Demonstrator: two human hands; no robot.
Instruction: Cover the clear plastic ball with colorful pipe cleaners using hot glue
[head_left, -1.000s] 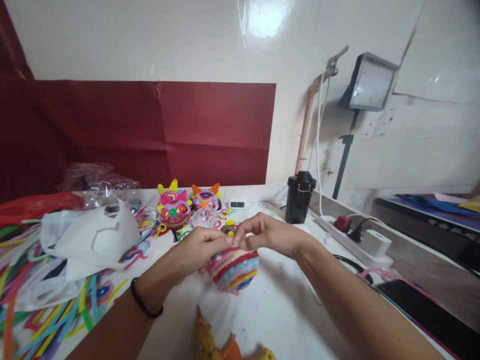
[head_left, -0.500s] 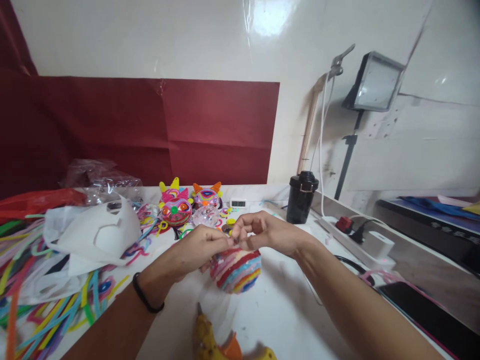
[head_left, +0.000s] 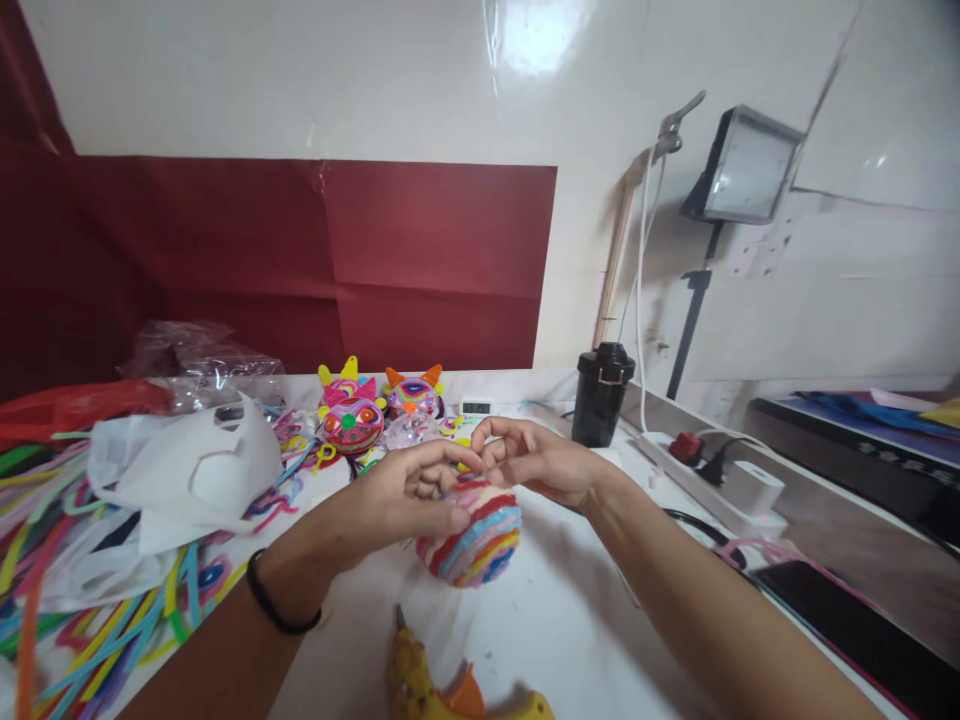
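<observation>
Lying between your hands: the striped ball is in the middle of the white table; you cannot tell whether its underside touches the tabletop.
Ball's direction: its outline is nearly round, so a long axis is hard to tell; its red, blue, yellow and orange bands slope up from near left to far right, and its pale top is by your fingertips.
Left hand: yours comes in from the left, its thumb along the ball's upper left side, its forefinger reaching right over the top; those two are spread apart, and you cannot tell whether the other fingers grip.
Right hand: yours arches in from the right, fingers bent, thumb and forefinger tips close together above the ball; you cannot tell whether they pinch anything.
Glue gun: yellow, near you, nozzle pointing far.
Far side: two decorated figures, a small clock, then a black cup farther right.
Left side: colored strips lie in a heap.
</observation>
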